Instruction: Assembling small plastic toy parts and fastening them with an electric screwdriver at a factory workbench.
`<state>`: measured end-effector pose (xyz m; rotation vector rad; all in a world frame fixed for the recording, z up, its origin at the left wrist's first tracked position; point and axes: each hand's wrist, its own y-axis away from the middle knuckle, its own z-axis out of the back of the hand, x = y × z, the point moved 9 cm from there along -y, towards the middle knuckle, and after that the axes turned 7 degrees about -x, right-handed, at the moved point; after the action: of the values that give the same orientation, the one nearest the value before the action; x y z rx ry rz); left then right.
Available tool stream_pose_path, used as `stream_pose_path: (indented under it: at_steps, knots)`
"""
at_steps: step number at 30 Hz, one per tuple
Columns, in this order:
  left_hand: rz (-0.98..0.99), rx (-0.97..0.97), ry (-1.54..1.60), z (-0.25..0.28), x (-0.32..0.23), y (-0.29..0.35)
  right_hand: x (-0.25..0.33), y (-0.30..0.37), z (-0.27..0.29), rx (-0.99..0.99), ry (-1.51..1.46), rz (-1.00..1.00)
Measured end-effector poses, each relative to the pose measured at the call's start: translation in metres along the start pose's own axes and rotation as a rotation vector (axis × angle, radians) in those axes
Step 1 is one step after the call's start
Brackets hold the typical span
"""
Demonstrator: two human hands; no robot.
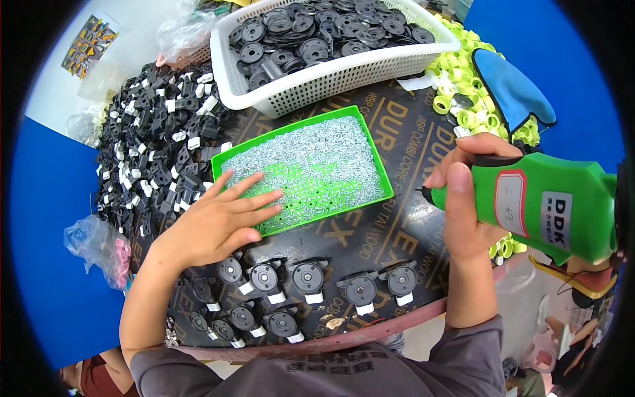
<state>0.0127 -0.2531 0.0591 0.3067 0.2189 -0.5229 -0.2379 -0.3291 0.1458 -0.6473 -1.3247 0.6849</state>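
Note:
My left hand lies with spread fingers over the left edge of a shallow green tray. Small silver screws fill this tray, heaped thicker toward its far side. No screw can be made out between the fingers. On the right, my right hand is wrapped around a green electric screwdriver, whose dark tip points left, toward the tray. Nearer to me, several black round-disc assemblies with white tabs lie in two loose rows on the dark printed tabletop.
A white basket of black discs stands at the back. Black and white plastic parts pile up at left. Yellow-green rings and a blue cloth-like piece are at right. Clear plastic bags lie at the left edge.

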Motion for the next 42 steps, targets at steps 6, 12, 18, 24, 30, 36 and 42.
stream_pose_path:
  at_steps: [6,12,18,24,30,36,42]
  knots:
    - [-0.037,0.039,0.218,-0.003,-0.011,0.0,0.0,0.0,-0.004,0.046,0.001,-0.02]
    - [-0.181,0.014,0.237,-0.015,-0.019,-0.041,-0.001,0.0,-0.003,0.028,0.023,0.025]
    - [-0.284,-0.065,0.117,-0.015,-0.032,-0.079,-0.002,0.0,0.002,-0.006,0.003,0.0]
    - [-0.245,-0.2,-0.043,-0.009,-0.015,-0.101,-0.005,0.0,0.002,-0.028,-0.023,0.001]
    - [-0.136,-0.272,-0.2,0.002,0.008,-0.083,-0.003,-0.001,0.001,-0.044,-0.033,0.034]
    - [-0.218,-0.194,-0.009,-0.006,-0.028,-0.075,-0.002,-0.001,-0.003,-0.024,-0.063,0.011]
    - [-0.151,-0.151,-0.066,-0.016,-0.019,-0.069,-0.005,0.0,-0.006,-0.007,-0.033,-0.013]
